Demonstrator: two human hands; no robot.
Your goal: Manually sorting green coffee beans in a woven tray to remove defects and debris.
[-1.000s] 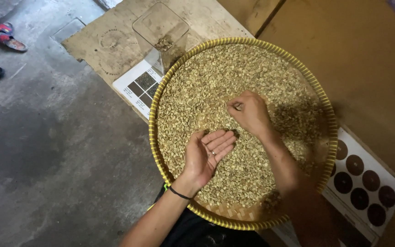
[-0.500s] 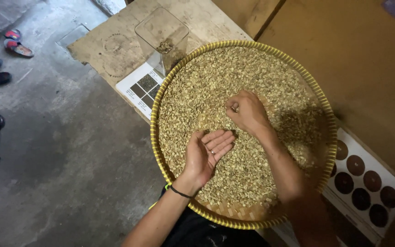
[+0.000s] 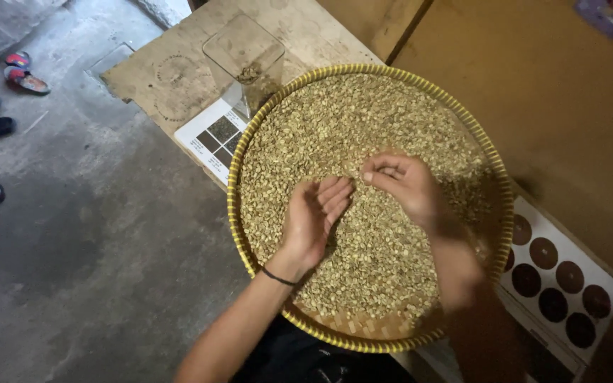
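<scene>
Since a second ago the left hand (image 3: 313, 220) has turned from palm-up and flat to a cupped, edge-on posture, fingers curled loosely toward the right; whether anything lies in the palm cannot be told from this angle. The right hand (image 3: 406, 183), then bunched in a pinch over the beans, has shifted toward the left hand and now shows its fingertips drawn together just beside the left fingers, seemingly nipping something small, though the item itself is too small to confirm. In my judgement this reads as a picked piece being passed toward the cupped palm. Both hands hover over, or rest lightly on, the pale greenish-tan beans (image 3: 335, 120), which lie in a shallow, even layer, each one small, oval and matt. They fill a round, flat woven tray (image 3: 239, 152) with a yellow plaited rim; bare weave shows at the near edge. The tray rests on a rough brown board bench (image 3: 179, 71). At its far-left edge stands a clear square plastic container (image 3: 244, 57) holding a few dark scraps. A white card with dark swatches (image 3: 211, 138) lies partly beneath the tray, and a white card of brown discs (image 3: 558, 284) sits at the right. The floor (image 3: 72, 227) is grey, mottled concrete.
</scene>
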